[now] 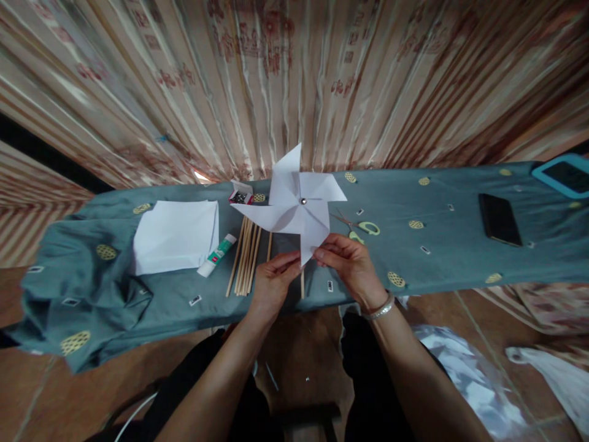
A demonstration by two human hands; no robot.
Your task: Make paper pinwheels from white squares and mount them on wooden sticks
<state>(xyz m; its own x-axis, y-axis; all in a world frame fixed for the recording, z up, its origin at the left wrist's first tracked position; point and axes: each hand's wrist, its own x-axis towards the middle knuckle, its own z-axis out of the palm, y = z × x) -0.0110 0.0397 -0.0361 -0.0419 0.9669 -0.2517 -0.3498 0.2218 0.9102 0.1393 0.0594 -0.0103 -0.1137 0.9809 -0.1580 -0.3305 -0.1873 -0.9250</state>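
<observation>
A white paper pinwheel [288, 212] with a silver pin at its centre faces me above the table. Below its lowest blade, a short length of wooden stick [302, 288] shows; the upper part is hidden behind the paper. My left hand [275, 282] pinches at the left side of the bottom blade, by the stick. From the right, my right hand [350, 265] is closed with thumb and fingertips on the same blade's edge. Several loose wooden sticks [246, 261] lie left of the pinwheel, and green-handled scissors [368, 228] lie to its right.
A stack of white paper [177, 236] and a glue stick [217, 255] lie on the left of the cloth-covered table [442, 258]. Behind the sticks stands a small open box of pins [242, 195]. A dark phone [499, 219] and a blue-framed tablet [565, 175] lie at the right.
</observation>
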